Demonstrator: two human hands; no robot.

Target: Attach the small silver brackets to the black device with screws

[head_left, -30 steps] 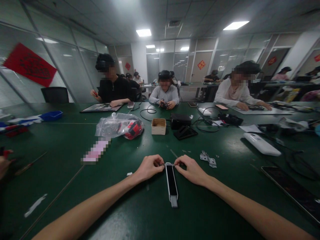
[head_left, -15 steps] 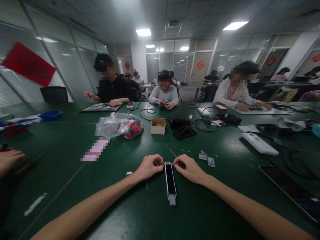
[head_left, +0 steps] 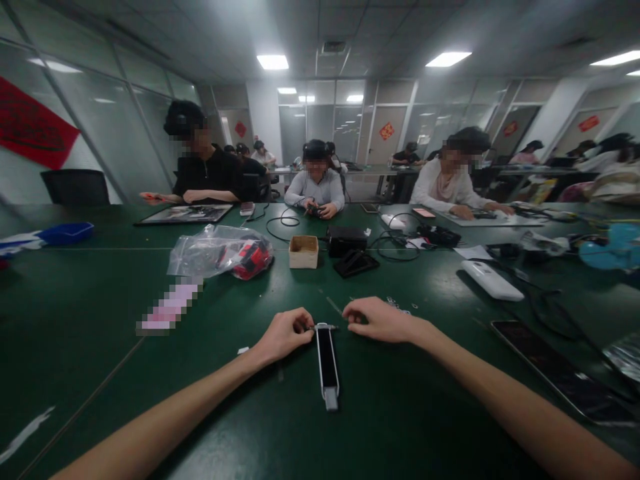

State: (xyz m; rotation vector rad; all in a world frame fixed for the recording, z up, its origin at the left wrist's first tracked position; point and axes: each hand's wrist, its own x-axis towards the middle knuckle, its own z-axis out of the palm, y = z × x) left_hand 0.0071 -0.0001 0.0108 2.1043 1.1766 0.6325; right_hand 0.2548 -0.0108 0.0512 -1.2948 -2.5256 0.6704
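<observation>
A long narrow piece point(head_left: 328, 360) with a black middle, a white frame and a grey tab at its near end lies on the green table in front of me. Across its far end runs a thin metal rod point(head_left: 331, 327). My left hand point(head_left: 287, 335) is closed, thumb and forefinger pinching the rod's left end. To the right of the rod, a little apart from its tip, my right hand point(head_left: 376, 320) is open, with curled fingers and a gap between thumb and forefinger. Small metal brackets point(head_left: 395, 305) lie behind my right hand, partly hidden by it.
Farther back stand a small cardboard box point(head_left: 303, 253), a black box point(head_left: 346, 241) and a clear plastic bag point(head_left: 200, 252) with red and black contents. On the right lie a white device point(head_left: 493, 280) and a dark phone-like slab point(head_left: 555, 367). Several people sit beyond.
My right hand has let go of the rod's right end and drawn away to the right, now covering most of the brackets. My left hand keeps its pinch. The view has turned slightly right.
</observation>
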